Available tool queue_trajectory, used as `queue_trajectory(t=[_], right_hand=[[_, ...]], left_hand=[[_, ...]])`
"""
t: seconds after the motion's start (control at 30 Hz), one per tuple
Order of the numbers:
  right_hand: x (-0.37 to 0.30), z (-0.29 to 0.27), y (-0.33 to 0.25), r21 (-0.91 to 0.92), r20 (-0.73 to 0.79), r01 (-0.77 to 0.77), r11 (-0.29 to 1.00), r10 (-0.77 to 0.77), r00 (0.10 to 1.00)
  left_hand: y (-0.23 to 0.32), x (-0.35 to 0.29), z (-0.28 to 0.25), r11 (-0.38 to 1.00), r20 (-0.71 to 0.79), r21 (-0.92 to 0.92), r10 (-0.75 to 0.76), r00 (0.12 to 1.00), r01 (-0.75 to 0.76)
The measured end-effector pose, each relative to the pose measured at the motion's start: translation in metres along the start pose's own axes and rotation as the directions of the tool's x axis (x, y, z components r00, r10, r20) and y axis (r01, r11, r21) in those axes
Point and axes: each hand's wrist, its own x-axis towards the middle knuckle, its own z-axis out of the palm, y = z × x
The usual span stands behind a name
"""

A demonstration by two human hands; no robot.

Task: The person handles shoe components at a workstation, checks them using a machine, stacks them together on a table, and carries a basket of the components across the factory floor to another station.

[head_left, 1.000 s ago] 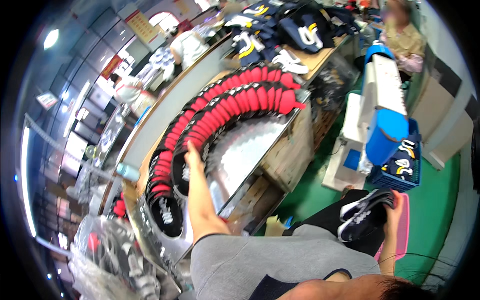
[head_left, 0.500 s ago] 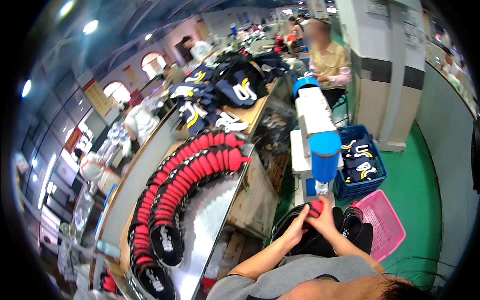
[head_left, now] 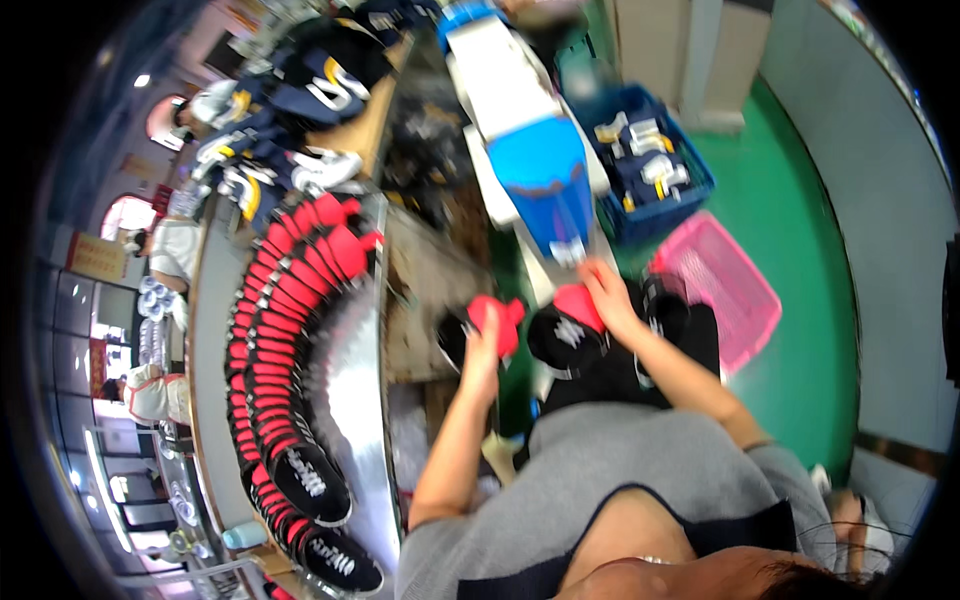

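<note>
My left hand (head_left: pixel 482 345) is closed on a black shoe upper with red lining (head_left: pixel 507 322), held out to the left, between the bench and the sewing machine. A second black-and-red shoe upper (head_left: pixel 566 340), with white marking on its black part, sits in front of me below the machine head. On its red part rest the fingers of my right hand (head_left: pixel 608 295), close under the white sewing machine (head_left: pixel 500 75) with its blue cover (head_left: pixel 545 185). How firmly the right fingers grip is hard to tell. More black uppers (head_left: pixel 668 305) lie to the right of it.
Left of me, a metal-topped bench (head_left: pixel 355 370) carries two long curved rows of nested black-and-red uppers (head_left: pixel 265 340). Navy uppers (head_left: pixel 320 90) are heaped farther back. On the green floor stand a blue crate (head_left: pixel 700 190) of navy uppers and a pink basket (head_left: pixel 745 315).
My hands have separated: the left moved left with one upper, while the right stays near the machine at another. The view has tilted down and turned.
</note>
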Motion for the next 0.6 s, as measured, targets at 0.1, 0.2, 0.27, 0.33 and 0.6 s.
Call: queue_trajectory(t=[0.1,0.2,0.27,0.33,0.6], right_hand=[[-0.002,0.014,-0.03,-0.135,0.164,0.006,0.991,0.017,0.986],[0.002,0.012,-0.046,-0.185,0.227,-0.04,0.982,0.082,0.971],[0.006,0.008,-0.019,-0.062,0.173,-0.104,0.993,0.114,0.978],[0.001,0.006,-0.023,-0.062,0.127,-0.095,0.994,0.102,0.987],[0.025,0.004,-0.011,0.014,0.052,-0.138,0.99,0.137,0.989]], left_hand=[[-0.002,0.022,0.011,0.992,0.052,0.06,0.111,0.992,-0.114],[0.004,0.03,0.039,0.997,0.148,0.048,0.048,0.988,-0.055],[0.004,0.041,0.05,0.994,0.153,0.075,0.065,0.986,-0.077],[0.001,0.051,0.05,0.992,0.175,0.11,0.043,0.984,-0.063],[0.009,0.071,0.071,0.987,0.165,0.132,0.065,0.984,-0.087]])
